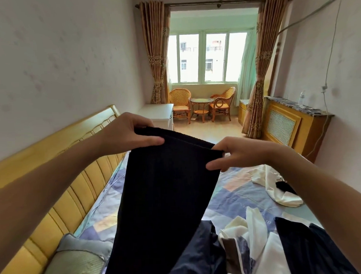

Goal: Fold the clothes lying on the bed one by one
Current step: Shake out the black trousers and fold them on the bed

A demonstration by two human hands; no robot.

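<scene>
A black ribbed garment (163,199) hangs in the air above the bed (235,192), held up by its top edge. My left hand (129,132) pinches the top left corner, thumb in front. My right hand (238,153) pinches the top right corner. The cloth drops down to the bottom of the view. On the patchwork sheet lie more clothes: a cream garment (279,186) at the right, a white and dark heap (248,243) at the lower middle, and a dark piece (304,247) at the lower right.
A yellow padded headboard (59,183) runs along the left. A grey-green pillow (81,261) lies at the lower left. Beyond the bed stand a white cabinet (160,113), wicker chairs with a small round table (202,107), and a radiator cover (288,123) at the right wall.
</scene>
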